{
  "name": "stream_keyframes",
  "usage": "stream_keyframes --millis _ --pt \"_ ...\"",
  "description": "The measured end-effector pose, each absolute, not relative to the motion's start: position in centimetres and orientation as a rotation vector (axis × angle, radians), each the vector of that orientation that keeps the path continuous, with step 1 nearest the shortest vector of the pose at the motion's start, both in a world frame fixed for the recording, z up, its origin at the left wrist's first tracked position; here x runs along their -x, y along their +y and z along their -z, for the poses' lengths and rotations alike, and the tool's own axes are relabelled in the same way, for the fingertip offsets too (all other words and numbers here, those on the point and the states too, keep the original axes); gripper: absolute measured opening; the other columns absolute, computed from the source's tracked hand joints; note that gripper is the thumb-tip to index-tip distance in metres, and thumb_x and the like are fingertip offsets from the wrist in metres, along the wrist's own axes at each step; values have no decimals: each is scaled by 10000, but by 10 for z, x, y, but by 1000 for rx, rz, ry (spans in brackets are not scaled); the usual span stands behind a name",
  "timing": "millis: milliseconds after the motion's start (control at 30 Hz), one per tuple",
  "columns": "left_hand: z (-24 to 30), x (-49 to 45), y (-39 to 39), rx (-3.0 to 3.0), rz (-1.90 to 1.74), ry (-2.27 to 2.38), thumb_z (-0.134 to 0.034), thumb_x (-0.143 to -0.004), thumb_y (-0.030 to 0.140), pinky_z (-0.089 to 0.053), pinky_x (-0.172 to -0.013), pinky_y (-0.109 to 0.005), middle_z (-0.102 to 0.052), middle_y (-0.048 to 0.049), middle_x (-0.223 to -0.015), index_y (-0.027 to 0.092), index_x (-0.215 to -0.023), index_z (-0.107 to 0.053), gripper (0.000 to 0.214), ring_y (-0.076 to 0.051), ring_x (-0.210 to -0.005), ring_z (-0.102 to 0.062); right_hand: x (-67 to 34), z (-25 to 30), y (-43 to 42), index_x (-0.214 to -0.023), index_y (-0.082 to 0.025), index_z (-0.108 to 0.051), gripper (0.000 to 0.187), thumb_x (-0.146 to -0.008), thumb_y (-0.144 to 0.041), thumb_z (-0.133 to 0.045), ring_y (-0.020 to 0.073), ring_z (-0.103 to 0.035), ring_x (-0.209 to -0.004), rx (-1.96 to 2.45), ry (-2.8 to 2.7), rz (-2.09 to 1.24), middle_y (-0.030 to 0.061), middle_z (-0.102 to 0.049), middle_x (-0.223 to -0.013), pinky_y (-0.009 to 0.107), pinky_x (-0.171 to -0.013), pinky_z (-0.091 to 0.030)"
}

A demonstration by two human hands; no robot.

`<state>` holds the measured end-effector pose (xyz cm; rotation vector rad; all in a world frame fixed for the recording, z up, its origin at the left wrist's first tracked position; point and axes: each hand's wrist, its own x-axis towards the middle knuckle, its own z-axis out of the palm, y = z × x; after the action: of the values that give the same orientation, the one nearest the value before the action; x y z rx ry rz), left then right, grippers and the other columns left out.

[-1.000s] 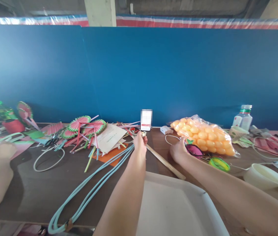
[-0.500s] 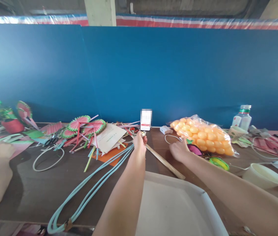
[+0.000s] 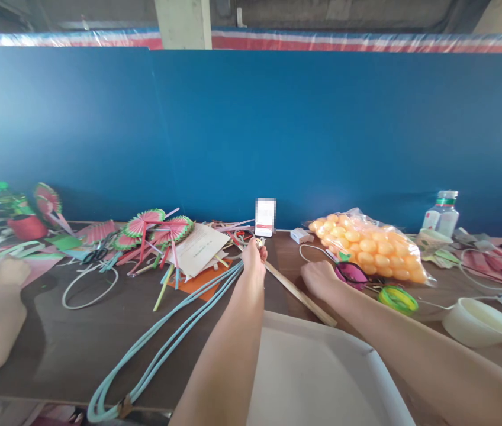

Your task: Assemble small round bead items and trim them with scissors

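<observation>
My left hand (image 3: pixel 254 255) is closed in front of the phone (image 3: pixel 264 219), its fingers round a small pale thing that I cannot make out. A looped bundle of light blue tubes (image 3: pixel 162 349) runs up to the left side of that hand; whether it grips them is hidden. Curled shut, my right hand (image 3: pixel 319 278) rests low over the brown table, and its fingers hide whatever it holds. Just right of it lies a magenta and black piece (image 3: pixel 352 275) with a bit of green. Between my hands a flat wooden stick (image 3: pixel 299 294) slants across the table.
A bag of orange balls (image 3: pixel 370 245), yellow-green rings (image 3: pixel 397 299) and a white cup (image 3: pixel 482 322) lie right. Watermelon-pattern paper fans (image 3: pixel 171 229), papers (image 3: pixel 200 245) and scissors (image 3: pixel 96 254) are left. Another person's hand (image 3: pixel 5 275) works at far left. A white tray-like surface (image 3: pixel 317 373) sits in front.
My right hand has drawn a little left and toward me, showing more of the magenta piece. My left hand stays by the phone. The view has shifted slightly.
</observation>
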<state>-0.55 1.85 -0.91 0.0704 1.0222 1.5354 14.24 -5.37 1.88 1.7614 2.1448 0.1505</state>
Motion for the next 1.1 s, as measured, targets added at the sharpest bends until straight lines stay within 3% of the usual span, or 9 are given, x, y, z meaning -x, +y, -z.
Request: stream_keyframes --millis 233,400,533,633,733,800,867,1100 --pt "10 5 20 -68 -1534 1025 -648 -876 259 -467 -484 -160 -616 -12 -717 160 -901 -621 106 -74 -504 -593 -149 -17 -44 -1097 -43 -717 384 -853 23 -429 339 -700 -1068 -1880 2116 -112 254 -713 -1113 387 -807 -548" --pt "10 5 20 -87 -1540 1013 -660 -846 224 -458 -473 -158 -598 4 -678 164 -912 -631 94 -75 -487 -578 -154 -21 -27 -1077 -191 -708 272 -863 -149 -546 279 -695 -1044 -2275 2263 88 113 -735 -1119 347 -841 -528" --pt "6 5 19 -69 -1526 1022 -609 -883 234 -443 -462 -159 -582 -2 -644 151 -858 -620 88 -75 -475 -556 -132 -20 -10 -1016 -189 -707 220 -870 -190 -542 186 -712 -946 -2593 2471 757 60 -760 -1005 267 -846 -533" --pt "5 5 20 -74 -1535 1029 -595 -892 236 -430 -449 -163 -582 -11 -629 138 -824 -608 119 -81 -474 -547 -104 -13 -2 -998 -165 -681 188 -862 -178 -552 164 -717 -838 -2797 2331 1758 63 -758 -947 252 -733 -577" --pt "9 6 22 -90 -1562 1043 -612 -869 228 -441 -458 -173 -586 -10 -630 139 -810 -602 108 -88 -492 -555 -80 -3 2 -808 -170 -658 70 -757 -160 -705 138 -671 -651 -2804 1874 2811 32 -719 -738 255 -653 -596" --pt "12 6 22 -120 -1582 1034 -616 -857 223 -428 -451 -175 -588 -11 -637 146 -798 -597 99 -93 -503 -562 -72 4 3 -727 -175 -645 120 -699 -145 -758 119 -633 -575 -2661 1585 3228 3 -675 -638 241 -613 -594" --pt "14 6 22 -130 -1582 1049 -610 -862 234 -438 -462 -184 -593 -17 -643 152 -791 -593 110 -104 -520 -578 -71 9 4 -702 -177 -649 130 -678 -140 -771 109 -615 -544 -2556 1484 3373 -6 -660 -601 216 -567 -579" --pt "11 3 17 -181 -1592 1132 -635 -846 243 -469 -514 -201 -612 -23 -686 155 -840 -621 89 -118 -563 -602 -83 11 4 -703 -174 -645 156 -630 -130 -776 80 -578 -509 -2627 1524 3282 -14 -678 -618 182 -490 -528"
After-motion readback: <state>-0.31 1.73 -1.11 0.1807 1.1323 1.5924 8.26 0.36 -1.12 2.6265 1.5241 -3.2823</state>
